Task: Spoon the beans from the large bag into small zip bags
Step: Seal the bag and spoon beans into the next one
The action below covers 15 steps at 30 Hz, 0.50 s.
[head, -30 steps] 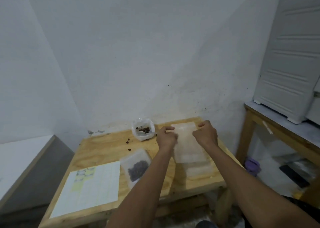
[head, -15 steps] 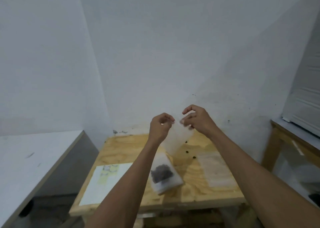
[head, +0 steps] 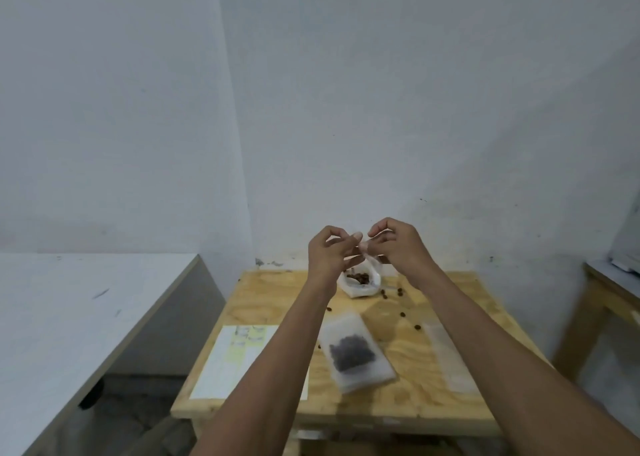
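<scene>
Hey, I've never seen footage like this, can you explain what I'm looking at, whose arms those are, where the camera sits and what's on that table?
There is no machine. A person wears a camera on the head, looking forward and down, so the arms are their own. The left hand and right hand are raised over a wooden table and pinch the top of a thin clear small zip bag, hard to see. On the table lie an open large bag of beans, a filled zip bag, scattered beans, empty bags and a paper sheet.
</scene>
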Tool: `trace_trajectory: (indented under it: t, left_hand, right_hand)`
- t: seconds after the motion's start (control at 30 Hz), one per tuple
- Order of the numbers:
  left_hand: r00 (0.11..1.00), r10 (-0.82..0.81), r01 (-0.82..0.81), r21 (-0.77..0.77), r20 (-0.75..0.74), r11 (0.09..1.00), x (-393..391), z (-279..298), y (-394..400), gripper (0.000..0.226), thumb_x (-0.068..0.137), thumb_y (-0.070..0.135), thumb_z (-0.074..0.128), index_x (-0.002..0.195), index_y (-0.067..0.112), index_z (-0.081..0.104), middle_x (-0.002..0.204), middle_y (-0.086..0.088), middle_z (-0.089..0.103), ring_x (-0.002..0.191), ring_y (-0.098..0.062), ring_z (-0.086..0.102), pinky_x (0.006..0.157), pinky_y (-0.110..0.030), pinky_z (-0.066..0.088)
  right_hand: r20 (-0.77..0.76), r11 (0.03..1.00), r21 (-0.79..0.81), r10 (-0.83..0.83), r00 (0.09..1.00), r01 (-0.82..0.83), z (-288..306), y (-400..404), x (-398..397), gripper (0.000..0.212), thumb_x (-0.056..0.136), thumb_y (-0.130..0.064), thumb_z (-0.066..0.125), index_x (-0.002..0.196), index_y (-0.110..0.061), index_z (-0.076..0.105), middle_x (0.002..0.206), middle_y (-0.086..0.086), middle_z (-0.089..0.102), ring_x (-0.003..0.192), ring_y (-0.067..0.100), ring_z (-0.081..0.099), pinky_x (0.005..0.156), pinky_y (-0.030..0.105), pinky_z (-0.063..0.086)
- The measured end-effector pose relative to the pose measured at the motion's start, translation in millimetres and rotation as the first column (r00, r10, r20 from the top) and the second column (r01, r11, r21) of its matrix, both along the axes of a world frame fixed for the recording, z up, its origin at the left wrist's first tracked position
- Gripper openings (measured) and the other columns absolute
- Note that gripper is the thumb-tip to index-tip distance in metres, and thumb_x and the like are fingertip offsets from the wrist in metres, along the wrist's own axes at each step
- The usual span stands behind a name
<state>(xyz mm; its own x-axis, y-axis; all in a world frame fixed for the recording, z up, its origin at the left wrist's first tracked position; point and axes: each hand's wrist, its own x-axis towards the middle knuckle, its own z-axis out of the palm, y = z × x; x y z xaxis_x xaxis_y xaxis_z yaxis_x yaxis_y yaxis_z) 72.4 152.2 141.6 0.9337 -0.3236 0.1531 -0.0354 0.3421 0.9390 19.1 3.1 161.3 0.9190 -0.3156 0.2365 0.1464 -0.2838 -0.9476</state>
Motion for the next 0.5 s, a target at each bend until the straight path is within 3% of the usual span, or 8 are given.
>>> trace_trajectory:
  t: [0.1, 0.2, 0.37, 0.5]
  left_hand:
    - [1.0, 0.024, -0.024, -0.02, 0.002, 1.0, -0.9, -0.4, 4.1, 0.017, 0.09, 0.003, 0.075, 0.09, 0.006, 0.058, 0.084, -0.021, 0.07, 0.075, -0.033, 0.071, 0.079, -0.048, 0.063]
    - [0.995, 0.082, -0.084, 0.03, 0.059, 0.996, 1.3, -2.5, 3.3, 0.01, 0.089, -0.006, 0.066, 0.091, 0.003, 0.061, 0.081, -0.02, 0.071, 0.073, -0.032, 0.071, 0.074, -0.049, 0.064]
    - [0.965, 0.128, -0.169, 0.167, 0.228, 0.971, -0.9, -4.4, -1.4, 0.02, 0.086, -0.009, 0.055, 0.089, 0.001, 0.073, 0.083, -0.02, 0.073, 0.071, -0.026, 0.074, 0.062, -0.04, 0.064]
    - [0.966, 0.183, -0.214, 0.17, 0.18, 0.962, 5.8, -4.9, -3.5, 0.019, 0.085, -0.008, 0.06, 0.091, 0.0, 0.076, 0.089, -0.021, 0.073, 0.077, -0.031, 0.076, 0.063, -0.038, 0.064]
  right_hand:
    - [-0.003, 0.993, 0.1, 0.06, 0.998, -0.059, 1.0, 2.4, -1.6, 0.014, 0.085, -0.002, 0.08, 0.092, -0.008, 0.069, 0.078, 0.007, 0.073, 0.072, 0.017, 0.072, 0.064, 0.028, 0.059]
    - [-0.013, 0.995, 0.086, 0.05, 0.999, -0.049, -2.2, 5.2, -1.4, 0.011, 0.086, 0.002, 0.078, 0.094, -0.003, 0.072, 0.08, 0.008, 0.074, 0.074, 0.021, 0.073, 0.065, 0.029, 0.06]
    - [0.041, 0.995, -0.072, -0.07, 0.997, 0.073, -7.7, 12.6, 5.8, 0.015, 0.083, 0.008, 0.073, 0.084, -0.007, 0.077, 0.079, 0.012, 0.076, 0.072, 0.023, 0.072, 0.067, 0.035, 0.063]
    - [0.055, 0.966, -0.235, -0.1, 0.993, 0.111, -9.5, 19.0, 8.5, 0.012, 0.087, -0.002, 0.075, 0.091, -0.013, 0.08, 0.082, 0.003, 0.077, 0.073, 0.018, 0.073, 0.06, 0.028, 0.061]
